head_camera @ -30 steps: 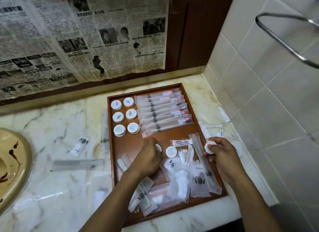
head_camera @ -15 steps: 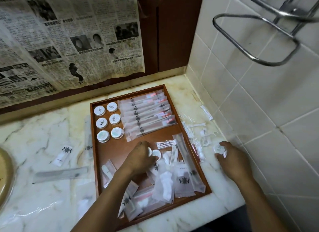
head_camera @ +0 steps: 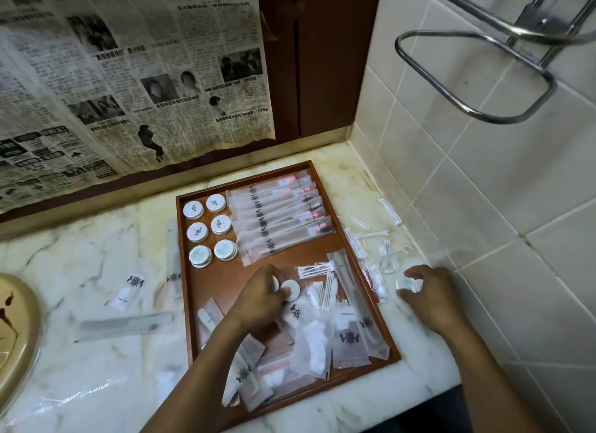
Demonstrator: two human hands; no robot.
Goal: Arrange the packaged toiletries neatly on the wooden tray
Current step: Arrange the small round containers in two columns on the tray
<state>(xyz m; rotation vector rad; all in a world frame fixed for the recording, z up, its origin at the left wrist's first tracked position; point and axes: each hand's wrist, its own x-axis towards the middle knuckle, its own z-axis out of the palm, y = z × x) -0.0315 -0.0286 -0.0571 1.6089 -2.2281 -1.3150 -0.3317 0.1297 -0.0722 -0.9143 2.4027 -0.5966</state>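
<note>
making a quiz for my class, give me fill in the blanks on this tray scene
The round soaps set in pairs at the wooden tray's far end number ___.
The right hand grips a round packet on the marble ___.
The wrapped comb lies to the tray's ___.
The left hand pinches a loose soap over the ___.
Missing: six; counter; left; tray.

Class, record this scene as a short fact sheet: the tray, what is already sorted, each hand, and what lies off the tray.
Tray: wooden tray on marble counter
Sorted: round soaps in two columns, long packets in a row
Left hand: grips a round soap over the tray
Right hand: grips a second soap on the counter
Off tray: cotton buds, comb packet
</note>
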